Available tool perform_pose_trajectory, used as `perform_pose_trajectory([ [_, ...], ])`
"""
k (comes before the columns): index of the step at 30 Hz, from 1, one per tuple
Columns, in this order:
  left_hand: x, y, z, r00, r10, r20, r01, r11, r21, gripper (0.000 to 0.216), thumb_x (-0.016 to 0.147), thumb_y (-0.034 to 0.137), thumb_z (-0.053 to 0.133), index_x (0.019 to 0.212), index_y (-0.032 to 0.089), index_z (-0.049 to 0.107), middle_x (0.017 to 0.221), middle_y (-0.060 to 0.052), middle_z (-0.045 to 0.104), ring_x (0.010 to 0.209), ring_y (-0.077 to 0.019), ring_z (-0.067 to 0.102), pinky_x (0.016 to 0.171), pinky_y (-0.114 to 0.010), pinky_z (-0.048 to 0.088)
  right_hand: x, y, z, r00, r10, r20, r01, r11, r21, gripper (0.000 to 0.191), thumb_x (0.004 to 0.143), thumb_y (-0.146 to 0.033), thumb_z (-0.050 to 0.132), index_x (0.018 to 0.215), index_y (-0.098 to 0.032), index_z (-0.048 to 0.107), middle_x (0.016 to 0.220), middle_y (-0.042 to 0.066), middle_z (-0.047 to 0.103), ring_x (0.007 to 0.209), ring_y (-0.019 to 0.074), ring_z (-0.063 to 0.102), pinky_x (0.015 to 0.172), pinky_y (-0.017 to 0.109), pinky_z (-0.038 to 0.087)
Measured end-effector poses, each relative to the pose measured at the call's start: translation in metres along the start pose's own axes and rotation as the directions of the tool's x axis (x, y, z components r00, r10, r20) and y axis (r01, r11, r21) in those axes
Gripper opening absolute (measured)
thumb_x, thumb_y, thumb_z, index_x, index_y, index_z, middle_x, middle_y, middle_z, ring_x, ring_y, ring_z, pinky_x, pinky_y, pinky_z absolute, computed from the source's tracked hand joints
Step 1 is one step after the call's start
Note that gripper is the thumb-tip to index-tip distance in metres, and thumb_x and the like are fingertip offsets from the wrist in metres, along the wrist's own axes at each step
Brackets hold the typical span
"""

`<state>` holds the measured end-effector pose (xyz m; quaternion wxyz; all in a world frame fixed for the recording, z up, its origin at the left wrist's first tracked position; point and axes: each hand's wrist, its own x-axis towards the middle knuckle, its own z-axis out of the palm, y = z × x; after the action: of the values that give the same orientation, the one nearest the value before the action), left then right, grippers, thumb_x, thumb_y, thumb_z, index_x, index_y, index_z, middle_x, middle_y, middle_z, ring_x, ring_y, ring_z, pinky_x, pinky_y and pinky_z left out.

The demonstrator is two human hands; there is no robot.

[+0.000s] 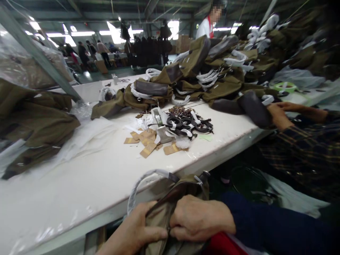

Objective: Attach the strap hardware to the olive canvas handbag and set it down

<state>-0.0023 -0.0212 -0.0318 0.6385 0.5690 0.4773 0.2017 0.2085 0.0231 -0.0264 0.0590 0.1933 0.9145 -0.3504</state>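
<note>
An olive-brown fabric handbag [159, 219] is in front of me at the table's near edge, with its opening towards me. Its handle [136, 187] is wrapped in whitish plastic and arches up on the left. My left hand [132, 228] grips the bag's left side, thumb pressed on the tan lining. The fingers of my right hand [200, 217] are pinched together inside the opening, on what looks like a zipper in the lining; the fingertips partly hide it. Something red [224, 244] shows below my right wrist.
On the white table [106, 184] lie brown paper tags [148, 148], coiled black straps [183, 124] and small metal pieces [180, 111]. Behind them is a heap of olive bags [223, 85]. More olive bags [34, 120] lie left. A co-worker's hands [281, 115] hold a bag at right.
</note>
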Motion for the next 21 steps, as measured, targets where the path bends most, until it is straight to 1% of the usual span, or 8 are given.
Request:
perform_pose_trajectory([
  [6, -0.009, 0.010, 0.007, 1.000, -0.010, -0.011, 0.011, 0.992, 0.122, 0.053, 0.070, 0.009, 0.064, 0.122, 0.021, 0.066, 0.106, -0.001, 0.073, 0.097, -0.0244, 0.063, 0.087, -0.028, 0.049, 0.002, 0.002, 0.018, 1.000, -0.016, -0.020, 0.018, 0.992, 0.125, 0.022, 0.088, -0.024, 0.059, 0.072, -0.015, 0.072, 0.068, 0.003, 0.071, 0.056, 0.0120, 0.052, 0.053, 0.024, 0.030],
  [11, -0.018, -0.005, 0.000, 0.987, -0.106, -0.122, 0.131, 0.965, 0.226, 0.056, 0.068, 0.014, 0.070, 0.124, 0.022, 0.066, 0.116, -0.003, 0.072, 0.108, -0.0282, 0.062, 0.095, -0.032, 0.047, 0.001, 0.016, 0.017, 0.990, 0.131, -0.053, -0.133, 0.991, -0.030, 0.024, 0.089, -0.021, 0.056, 0.073, -0.012, 0.072, 0.072, 0.008, 0.071, 0.059, 0.0143, 0.054, 0.056, 0.027, 0.032],
  [14, -0.018, -0.009, -0.003, 0.969, -0.165, -0.182, 0.202, 0.957, 0.209, 0.054, 0.066, 0.022, 0.076, 0.120, 0.022, 0.070, 0.121, -0.005, 0.071, 0.114, -0.0325, 0.060, 0.100, -0.037, 0.046, -0.008, 0.016, 0.004, 0.992, 0.116, -0.044, -0.118, 0.992, -0.047, 0.028, 0.093, -0.027, 0.056, 0.076, -0.013, 0.072, 0.073, 0.008, 0.071, 0.062, 0.0156, 0.056, 0.058, 0.027, 0.034],
  [16, -0.016, -0.007, -0.003, 0.975, -0.138, -0.171, 0.165, 0.974, 0.155, 0.041, 0.072, 0.029, 0.073, 0.113, 0.025, 0.075, 0.116, -0.004, 0.074, 0.111, -0.0320, 0.062, 0.096, -0.036, 0.050, -0.018, 0.018, -0.014, 0.996, 0.044, -0.075, -0.039, 0.997, 0.060, 0.027, 0.094, -0.033, 0.058, 0.081, -0.015, 0.072, 0.073, 0.004, 0.070, 0.064, 0.0144, 0.058, 0.060, 0.024, 0.037],
  [17, -0.014, -0.006, -0.003, 0.981, -0.103, -0.167, 0.124, 0.985, 0.124, 0.035, 0.076, 0.032, 0.070, 0.110, 0.026, 0.076, 0.114, -0.003, 0.075, 0.108, -0.0310, 0.064, 0.093, -0.035, 0.051, -0.023, 0.022, -0.025, 0.988, 0.038, -0.150, -0.018, 0.991, 0.132, 0.025, 0.095, -0.035, 0.058, 0.086, -0.016, 0.072, 0.076, 0.002, 0.070, 0.066, 0.0134, 0.059, 0.061, 0.023, 0.039],
  [18, -0.011, -0.005, -0.003, 0.984, -0.062, -0.167, 0.079, 0.992, 0.096, 0.031, 0.079, 0.036, 0.068, 0.108, 0.027, 0.077, 0.111, -0.003, 0.076, 0.105, -0.0300, 0.065, 0.092, -0.035, 0.052, -0.029, 0.029, -0.037, 0.960, 0.075, -0.269, -0.022, 0.981, 0.193, 0.023, 0.096, -0.035, 0.056, 0.091, -0.017, 0.071, 0.079, 0.001, 0.070, 0.070, 0.0127, 0.060, 0.064, 0.021, 0.041],
  [19, -0.008, -0.004, -0.002, 0.984, -0.025, -0.174, 0.039, 0.996, 0.074, 0.030, 0.081, 0.040, 0.067, 0.106, 0.028, 0.077, 0.108, -0.003, 0.077, 0.103, -0.0293, 0.066, 0.092, -0.034, 0.053, -0.036, 0.041, -0.049, 0.905, 0.145, -0.401, -0.054, 0.972, 0.231, 0.023, 0.097, -0.034, 0.054, 0.095, -0.017, 0.069, 0.083, 0.000, 0.070, 0.073, 0.0124, 0.061, 0.066, 0.020, 0.042],
  [21, -0.001, -0.007, -0.001, 0.985, 0.021, -0.170, -0.012, 0.998, 0.054, 0.031, 0.080, 0.046, 0.067, 0.103, 0.029, 0.078, 0.102, -0.003, 0.078, 0.099, -0.0291, 0.068, 0.091, -0.034, 0.054, -0.051, 0.077, -0.072, 0.710, 0.328, -0.623, -0.242, 0.945, 0.222, 0.023, 0.098, -0.033, 0.052, 0.097, -0.017, 0.068, 0.087, 0.002, 0.069, 0.078, 0.0136, 0.061, 0.070, 0.021, 0.044],
])
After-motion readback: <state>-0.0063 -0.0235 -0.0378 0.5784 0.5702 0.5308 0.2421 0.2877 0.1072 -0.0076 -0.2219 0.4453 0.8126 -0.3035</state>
